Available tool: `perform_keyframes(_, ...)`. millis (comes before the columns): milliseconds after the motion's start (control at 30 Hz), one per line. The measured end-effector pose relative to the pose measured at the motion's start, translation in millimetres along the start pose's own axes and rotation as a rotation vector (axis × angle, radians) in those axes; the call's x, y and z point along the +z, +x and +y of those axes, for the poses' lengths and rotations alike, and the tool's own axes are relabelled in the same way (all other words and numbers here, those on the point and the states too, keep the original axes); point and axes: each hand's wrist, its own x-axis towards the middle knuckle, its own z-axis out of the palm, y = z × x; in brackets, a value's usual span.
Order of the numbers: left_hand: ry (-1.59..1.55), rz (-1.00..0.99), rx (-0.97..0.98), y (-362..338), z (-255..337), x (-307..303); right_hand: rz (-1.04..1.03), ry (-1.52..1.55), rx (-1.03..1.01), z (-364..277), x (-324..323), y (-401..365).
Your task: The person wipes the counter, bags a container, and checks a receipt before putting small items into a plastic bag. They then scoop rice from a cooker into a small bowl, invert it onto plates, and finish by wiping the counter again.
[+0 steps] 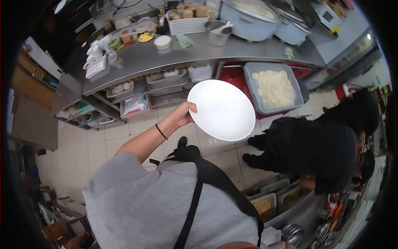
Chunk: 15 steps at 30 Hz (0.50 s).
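Note:
My left hand grips the left rim of a round white plate, thumb over the edge and the other fingers mostly hidden beneath. The plate is bare and held in the air over the tiled floor, in front of the steel counter. At the bottom edge, a small patch of skin shows beside a white container. It may be my right hand, but its fingers are cut off from view.
The steel counter carries a white basket, a steel pot and large rice containers. Below stands a grey tub of pale food. A co-worker in black bends over food trays at right; another person stands beyond.

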Motion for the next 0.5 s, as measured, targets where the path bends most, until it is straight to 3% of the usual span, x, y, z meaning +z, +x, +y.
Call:
perform_keyframes(167, -0.071, 0.053, 0.105, 6, 50, -84, -0.157, 0.667, 0.165, -104, 58, 1)
perform_keyframes(267, -0.135, 0.121, 0.194, -1, 84, -136, -0.438, 1.179, 0.258, -165, 113, -16)
perform_keyframes(333, -0.148, 0.208, 0.253, -10, 103, -179, -0.631, 1.522, 0.125, -259, 135, -8)
perform_keyframes(367, -0.168, 0.232, 0.287, -14, 112, -199, -0.612, 1.479, 0.157, -349, 118, 23)
perform_keyframes(433, -0.163, 0.284, 0.352, -21, 126, -245, -0.796, 1.598, -0.103, -427, 136, 24)
perform_keyframes(500, -0.162, 0.347, 0.406, -32, 135, -284, -0.823, 1.726, -0.201, -508, 140, 12)
